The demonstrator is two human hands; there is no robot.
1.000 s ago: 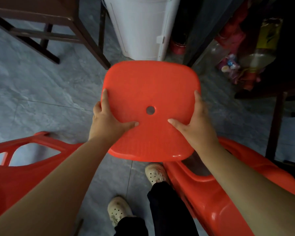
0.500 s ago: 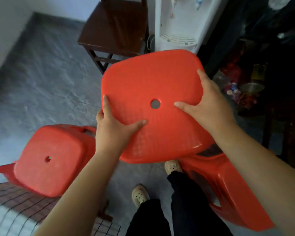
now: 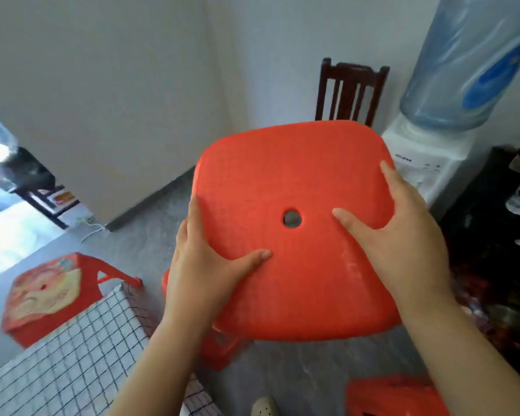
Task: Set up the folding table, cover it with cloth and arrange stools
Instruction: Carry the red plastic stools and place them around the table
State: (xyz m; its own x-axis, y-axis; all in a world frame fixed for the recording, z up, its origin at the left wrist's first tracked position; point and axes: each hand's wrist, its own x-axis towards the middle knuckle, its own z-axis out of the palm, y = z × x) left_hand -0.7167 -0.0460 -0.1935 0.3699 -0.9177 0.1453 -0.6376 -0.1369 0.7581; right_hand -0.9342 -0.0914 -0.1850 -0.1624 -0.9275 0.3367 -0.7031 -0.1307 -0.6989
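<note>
A: Red plastic stool (image 3: 291, 235), held seat-up in mid-air, above the floor and just right of the tabletop (image 3: 69, 355) under its checked cloth (image 3: 81, 334).

B: Grip?

A: Left hand (image 3: 206, 271) clamped on the left seat edge, thumb flat across the top. Right hand (image 3: 403, 235) clamped on the right edge, thumb reaching toward the centre hole (image 3: 292, 218). Both closed on the seat; nothing else carried.

B: Handling?

A: Probably light, judging by an easy two-hand carry with arms extended. Moulded shell, stiff, not fragile. Textured seat surface, so little slip expected. Best taken at opposite seat edges, as here; legs hidden beneath the seat.

B: Other stools?

A: One with a printed seat (image 3: 47, 291) standing beyond the tabletop corner. Another red shape (image 3: 394, 396) at lower right, possibly a stool, too blurred and cropped for certainty.
</note>
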